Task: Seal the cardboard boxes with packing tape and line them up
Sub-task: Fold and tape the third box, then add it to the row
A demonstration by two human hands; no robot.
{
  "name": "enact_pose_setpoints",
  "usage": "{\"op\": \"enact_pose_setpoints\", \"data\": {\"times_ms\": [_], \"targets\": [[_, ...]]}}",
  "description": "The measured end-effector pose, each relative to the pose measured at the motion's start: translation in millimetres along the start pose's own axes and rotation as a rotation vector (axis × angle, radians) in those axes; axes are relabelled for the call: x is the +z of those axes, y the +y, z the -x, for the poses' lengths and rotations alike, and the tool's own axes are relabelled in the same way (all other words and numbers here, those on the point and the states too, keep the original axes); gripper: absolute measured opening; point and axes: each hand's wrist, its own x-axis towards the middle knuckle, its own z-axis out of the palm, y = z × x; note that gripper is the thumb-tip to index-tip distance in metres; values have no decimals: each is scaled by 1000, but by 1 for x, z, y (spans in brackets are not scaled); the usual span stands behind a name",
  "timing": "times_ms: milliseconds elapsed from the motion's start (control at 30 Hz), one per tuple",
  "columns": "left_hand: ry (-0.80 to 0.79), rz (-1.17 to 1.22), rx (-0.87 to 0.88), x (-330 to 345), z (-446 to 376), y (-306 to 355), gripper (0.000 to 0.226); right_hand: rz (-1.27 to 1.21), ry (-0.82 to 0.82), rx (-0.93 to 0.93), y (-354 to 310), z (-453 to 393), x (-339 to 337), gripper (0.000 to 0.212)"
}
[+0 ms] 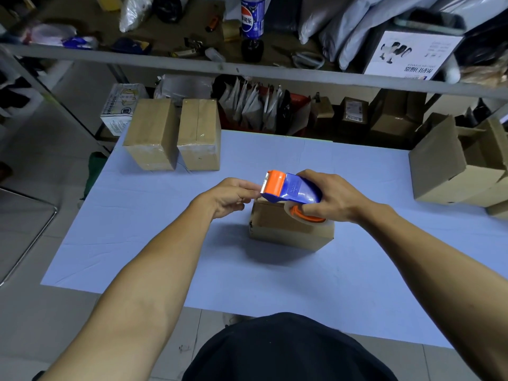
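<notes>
A blue and orange tape dispenser point(291, 189) with a clear tape roll hangs above a small cardboard box point(288, 229) in the middle of the table. My right hand point(335, 198) grips the dispenser's body. My left hand point(233, 196) pinches at the toothed orange end, where the tape end comes out. Two taped cardboard boxes point(154, 133) point(200, 133) stand side by side at the far left of the table. The part of the small box under the dispenser is hidden.
The pale blue table point(165, 243) carries a stack of open cardboard boxes point(453, 166) at its right edge. Behind it runs a metal shelf point(192, 64) cluttered with a cola bottle point(252, 20), bags and cartons. A chair frame point(27, 229) stands at the left.
</notes>
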Motion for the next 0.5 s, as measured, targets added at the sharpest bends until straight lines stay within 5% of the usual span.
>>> {"op": "enact_pose_setpoints", "data": {"times_ms": [333,500], "targets": [[72,381,-67,-11,6,-8,5,125,-60,-19,-5,-14,0,60],[191,358,-36,7,3,-23,7,300,-128,-29,-4,-18,-1,47]]}}
